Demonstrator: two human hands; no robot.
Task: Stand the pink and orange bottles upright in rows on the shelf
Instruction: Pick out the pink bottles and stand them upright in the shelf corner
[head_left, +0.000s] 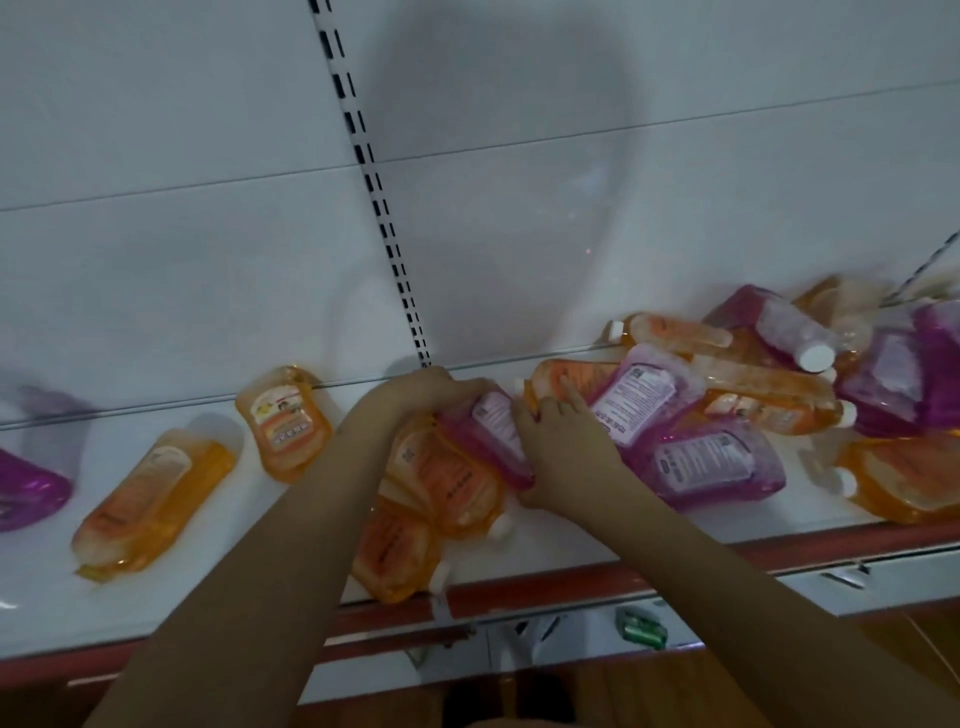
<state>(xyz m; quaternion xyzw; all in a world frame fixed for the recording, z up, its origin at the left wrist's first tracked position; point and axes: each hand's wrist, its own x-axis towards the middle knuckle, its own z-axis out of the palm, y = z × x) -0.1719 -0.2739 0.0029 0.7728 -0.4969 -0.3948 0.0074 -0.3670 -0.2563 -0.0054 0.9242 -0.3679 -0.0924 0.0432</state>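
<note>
Pink and orange bottles lie flat or tilted on a white shelf (218, 592). My left hand (415, 392) curls over the top of a pink bottle (493, 441) at the shelf's middle. My right hand (558, 436) grips the same pink bottle from its right side. Under it lie several orange bottles (447, 478), one (395, 551) at the front edge. To the left, an orange bottle (283, 421) leans against the back panel and another (156, 499) lies flat. A pink bottle (26, 488) shows at the far left edge.
A jumbled heap of pink bottles (711, 462) and orange bottles (763, 400) fills the right part of the shelf. A slotted upright (374, 197) runs up the white back panel. The shelf front has a red strip (571, 577). A lower shelf shows below.
</note>
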